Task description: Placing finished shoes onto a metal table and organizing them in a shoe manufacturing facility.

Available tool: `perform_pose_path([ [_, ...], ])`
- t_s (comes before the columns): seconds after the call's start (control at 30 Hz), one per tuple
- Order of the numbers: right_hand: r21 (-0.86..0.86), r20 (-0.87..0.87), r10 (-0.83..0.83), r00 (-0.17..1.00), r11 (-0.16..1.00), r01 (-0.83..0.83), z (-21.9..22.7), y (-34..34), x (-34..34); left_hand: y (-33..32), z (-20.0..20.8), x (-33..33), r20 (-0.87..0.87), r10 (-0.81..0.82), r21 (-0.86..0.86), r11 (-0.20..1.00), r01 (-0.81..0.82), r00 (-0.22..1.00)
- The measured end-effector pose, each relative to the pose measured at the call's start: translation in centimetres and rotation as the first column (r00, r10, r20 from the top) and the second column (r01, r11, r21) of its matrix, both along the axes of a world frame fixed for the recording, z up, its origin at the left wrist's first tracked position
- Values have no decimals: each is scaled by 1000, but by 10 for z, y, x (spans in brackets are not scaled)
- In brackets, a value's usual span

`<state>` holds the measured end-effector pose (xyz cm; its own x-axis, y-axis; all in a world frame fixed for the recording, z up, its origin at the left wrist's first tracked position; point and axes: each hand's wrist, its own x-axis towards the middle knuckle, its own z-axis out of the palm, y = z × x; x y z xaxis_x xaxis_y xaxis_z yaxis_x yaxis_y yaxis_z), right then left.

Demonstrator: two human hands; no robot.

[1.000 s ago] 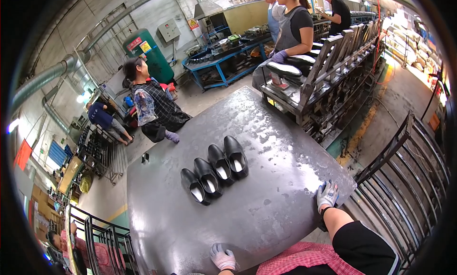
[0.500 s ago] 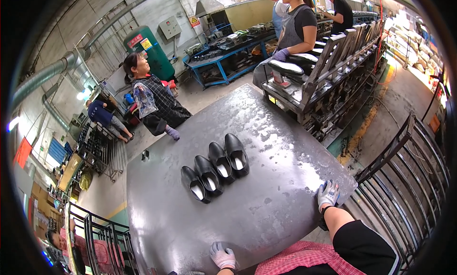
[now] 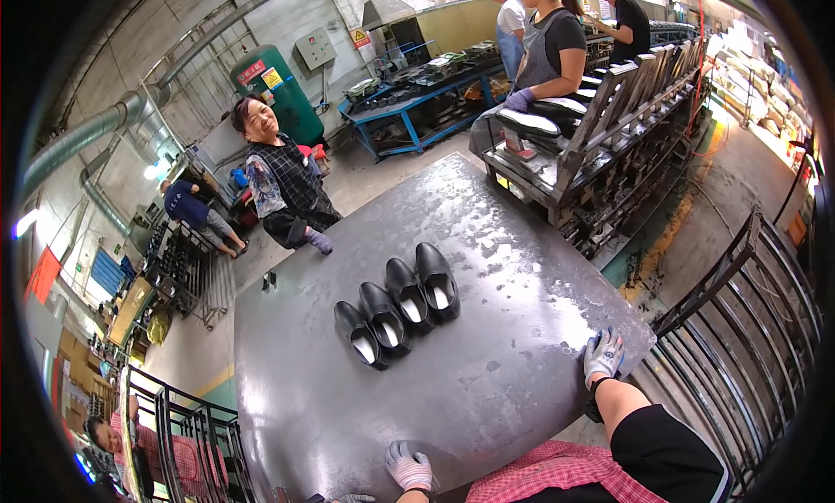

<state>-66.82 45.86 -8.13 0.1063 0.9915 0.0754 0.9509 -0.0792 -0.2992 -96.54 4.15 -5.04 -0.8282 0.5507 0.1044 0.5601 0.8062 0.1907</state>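
Observation:
Two pairs of black slip-on shoes with white insoles stand side by side on a grey metal table (image 3: pixel 487 390); the rightmost shoe (image 3: pixel 437 281) and the leftmost shoe (image 3: pixel 359 335) mark the row's ends. My left hand (image 3: pixel 408 465), in a pale knit glove, rests on the table's near edge with fingers stretched out and nothing in it. My right hand (image 3: pixel 603 355), in a similar glove, lies open on the table's right corner, fingers spread. Both hands are apart from the shoes.
Across the table's left far edge a person (image 3: pixel 285 172) in a checked apron rests a gloved hand on it. A machine rack (image 3: pixel 565 155) holding shoe soles stands at the far right. Black metal racks (image 3: pixel 731 329) flank the right side, and another rack (image 3: pixel 187 433) the left.
The person across the table has turned their head toward me. The view has shifted very slightly. My hands and the shoes stay where they were.

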Motion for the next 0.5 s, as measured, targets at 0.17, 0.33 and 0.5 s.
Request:
perform_pose_path([
  [0.17, 0, 5, 9, 1000, 1000, -9, 4, 0, -3, 0, 1, 2, -8, 13, -11, 1000, -13, 1000],
  [0.33, 17, 33, 10, 999, 1000, -10, -2, 2, 0, -3, -10, -2, -54, -24, 40, 999, 27, 998],
  [0.5, -72, 6, 20, 1000, 997, -19, 19, -4, -8, -5, -11, -2, -56, -4, 48, 999, 7, 998],
])
